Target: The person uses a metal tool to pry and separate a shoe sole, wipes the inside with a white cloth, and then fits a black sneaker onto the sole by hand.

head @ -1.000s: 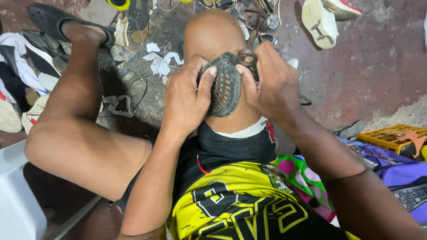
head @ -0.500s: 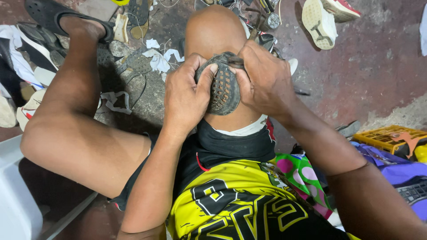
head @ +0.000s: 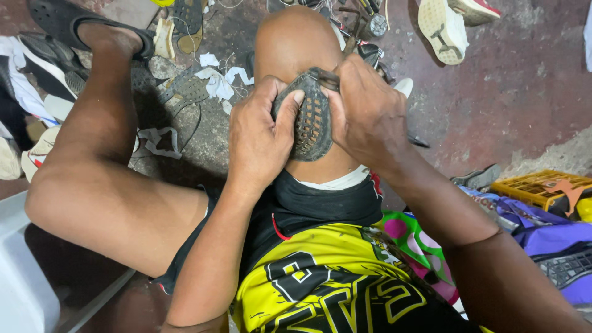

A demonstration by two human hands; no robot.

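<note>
A dark slip-on sandal (head: 58, 18) sits on the foot far left of the raised knee (head: 296, 37), and scraps of pale torn rubber (head: 216, 77) litter the stained concrete floor (head: 524, 105) between them. Against that knee, just below its cap, rests a worn, dark shoe sole with a studded tread (head: 311, 117), its long axis running up and down the shin. The left hand (head: 259, 139) clamps the sole's left edge, fingers (head: 287, 114) curled shut over the tread. The right hand (head: 367, 114) presses in equally close from the opposite edge, fingers closed around the sole's top and a thin dark tool. Right of the knee lie a pale upturned shoe (head: 441, 28) and a yellow plastic crate (head: 536, 185).
</note>
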